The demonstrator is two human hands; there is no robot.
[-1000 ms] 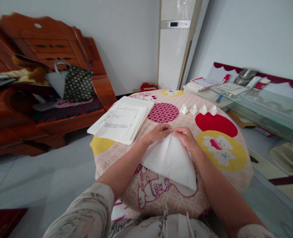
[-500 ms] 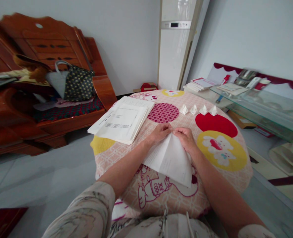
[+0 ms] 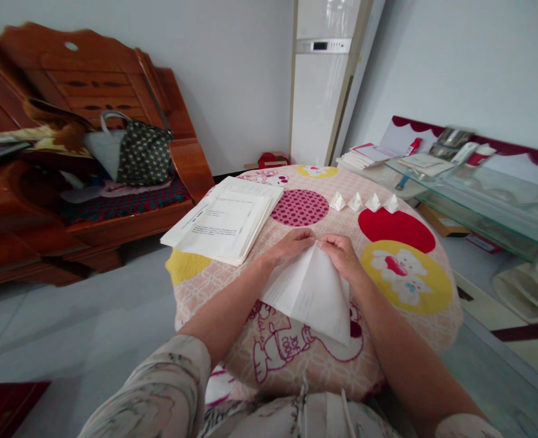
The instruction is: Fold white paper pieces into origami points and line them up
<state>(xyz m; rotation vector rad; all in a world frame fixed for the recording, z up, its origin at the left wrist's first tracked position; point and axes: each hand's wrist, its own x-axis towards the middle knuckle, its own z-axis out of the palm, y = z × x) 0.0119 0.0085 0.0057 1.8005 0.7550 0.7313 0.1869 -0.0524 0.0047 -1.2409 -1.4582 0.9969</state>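
A white sheet of paper point(image 3: 312, 292) lies folded into a triangle on the round table point(image 3: 232, 277), its point away from me. My left hand point(image 3: 291, 244) and my right hand point(image 3: 341, 254) meet at that far point, fingers pinched on the paper's tip. The sheet's wide lower edge lifts slightly off the patterned cloth toward me. Several small folded white paper shapes point(image 3: 364, 202) stand in a row further back on the table.
A stack of printed sheets point(image 3: 225, 219) lies on the table's left side. A wooden bench point(image 3: 90, 146) with a dotted bag point(image 3: 141, 152) is at the left. A tall white appliance point(image 3: 321, 79) stands behind, and a glass shelf point(image 3: 482, 194) with papers at the right.
The paper's lower right corner has drawn in toward the centre, making the folded triangle narrower. Both hands stay at the tip.
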